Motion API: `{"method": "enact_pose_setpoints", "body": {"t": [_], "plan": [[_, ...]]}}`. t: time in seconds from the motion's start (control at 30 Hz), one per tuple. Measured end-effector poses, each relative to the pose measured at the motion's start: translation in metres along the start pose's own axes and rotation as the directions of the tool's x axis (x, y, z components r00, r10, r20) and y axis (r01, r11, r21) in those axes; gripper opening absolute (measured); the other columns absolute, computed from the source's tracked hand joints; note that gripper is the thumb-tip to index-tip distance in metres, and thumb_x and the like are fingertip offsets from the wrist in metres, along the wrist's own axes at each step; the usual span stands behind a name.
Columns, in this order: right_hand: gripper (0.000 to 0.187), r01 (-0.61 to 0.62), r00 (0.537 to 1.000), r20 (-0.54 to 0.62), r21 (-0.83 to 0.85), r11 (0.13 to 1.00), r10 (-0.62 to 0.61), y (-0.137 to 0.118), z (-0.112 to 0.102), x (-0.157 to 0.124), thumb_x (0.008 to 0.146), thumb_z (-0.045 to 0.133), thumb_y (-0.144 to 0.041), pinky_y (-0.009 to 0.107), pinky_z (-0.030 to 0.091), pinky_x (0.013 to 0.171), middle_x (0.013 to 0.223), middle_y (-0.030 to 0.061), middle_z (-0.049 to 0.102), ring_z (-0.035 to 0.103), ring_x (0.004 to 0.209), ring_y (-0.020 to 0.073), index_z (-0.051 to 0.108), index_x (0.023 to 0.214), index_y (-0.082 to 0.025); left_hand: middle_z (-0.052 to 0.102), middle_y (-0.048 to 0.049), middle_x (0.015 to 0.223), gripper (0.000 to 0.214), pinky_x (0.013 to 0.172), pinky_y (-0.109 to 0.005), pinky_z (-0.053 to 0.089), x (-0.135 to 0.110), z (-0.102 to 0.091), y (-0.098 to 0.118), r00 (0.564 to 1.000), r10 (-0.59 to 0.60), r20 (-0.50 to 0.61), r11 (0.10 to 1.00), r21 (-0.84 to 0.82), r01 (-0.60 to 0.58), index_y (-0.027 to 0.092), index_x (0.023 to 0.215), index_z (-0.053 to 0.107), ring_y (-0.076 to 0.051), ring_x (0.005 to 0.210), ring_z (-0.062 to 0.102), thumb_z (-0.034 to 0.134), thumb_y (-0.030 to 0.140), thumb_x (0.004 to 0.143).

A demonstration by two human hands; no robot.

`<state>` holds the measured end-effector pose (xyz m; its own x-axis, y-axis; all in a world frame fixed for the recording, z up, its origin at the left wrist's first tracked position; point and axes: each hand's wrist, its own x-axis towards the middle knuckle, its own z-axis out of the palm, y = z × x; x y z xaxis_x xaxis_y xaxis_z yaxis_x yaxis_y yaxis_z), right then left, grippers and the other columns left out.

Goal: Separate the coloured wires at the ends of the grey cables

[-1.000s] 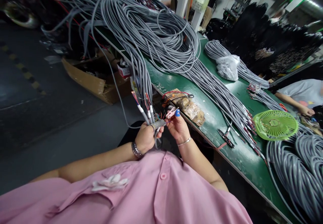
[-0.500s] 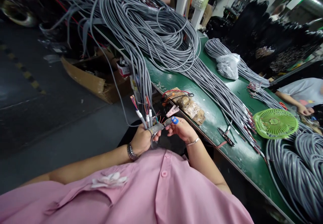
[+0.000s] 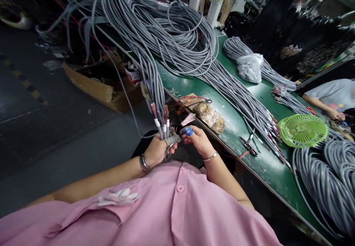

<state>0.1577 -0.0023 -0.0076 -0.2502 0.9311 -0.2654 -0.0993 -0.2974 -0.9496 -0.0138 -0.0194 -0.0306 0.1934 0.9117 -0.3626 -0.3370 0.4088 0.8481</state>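
My left hand (image 3: 156, 151) is closed around several grey cables (image 3: 162, 132) in front of my body, its thumb wrapped in a grey covering. White bands circle the cables near their ends, where thin red and dark wires (image 3: 154, 110) stick out. A small fan of coloured wires (image 3: 173, 130) rises just beyond that thumb. Close by on the right, my right hand (image 3: 199, 142) is pinched together, with grey and blue coverings on its fingertips. A thin strand seems to run between the two hands, but what the right fingertips hold is too small to make out.
Long bundles of grey cable (image 3: 177, 42) lie over the green table (image 3: 235, 142) and hang off its edge. A taped block (image 3: 208, 114), a pink clip (image 3: 188, 119) and a green fan (image 3: 302, 129) are nearby. A cardboard box (image 3: 91, 90) stands left; a co-worker's arm (image 3: 321, 107) shows right.
My right fingertips have shifted slightly left. The cable ends in my left hand have turned a little and sit closer together. The whole view has moved slightly.
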Motion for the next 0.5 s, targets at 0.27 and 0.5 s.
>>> {"method": "enact_pose_setpoints", "body": {"t": [0.27, 0.5], "plan": [[0.030, 0.048, 0.987, -0.158, 0.132, 0.990, -0.026, 0.015, 0.018, -0.010, 0.068, 0.079, -0.041, 0.023, 0.047, 0.053, 0.059, -0.0051, 0.056, 0.050, 0.052, 0.0082, 0.061, 0.077, -0.018, 0.062, -0.0022, 0.052, 0.021, 0.036, -0.019, 0.035, 0.003, 0.000, -0.004, 0.997, 0.037, -0.066, 0.998, -0.056, -0.040, 0.013, 0.066, 0.065, -0.010, 0.039, 0.052, 0.075, 0.031, 0.067], [0.032, 0.019, 0.997, -0.078, 0.117, 0.993, -0.010, 0.008, 0.023, 0.007, 0.064, 0.081, -0.041, 0.020, 0.040, 0.048, 0.055, -0.0044, 0.056, 0.049, 0.048, 0.0077, 0.061, 0.071, -0.017, 0.061, -0.0025, 0.051, 0.021, 0.037, -0.021, 0.036, -0.003, -0.001, -0.006, 0.998, -0.010, 0.062, 1.000, -0.015, 0.011, 0.014, 0.065, 0.066, -0.010, 0.038, 0.050, 0.075, 0.032, 0.068]]}}
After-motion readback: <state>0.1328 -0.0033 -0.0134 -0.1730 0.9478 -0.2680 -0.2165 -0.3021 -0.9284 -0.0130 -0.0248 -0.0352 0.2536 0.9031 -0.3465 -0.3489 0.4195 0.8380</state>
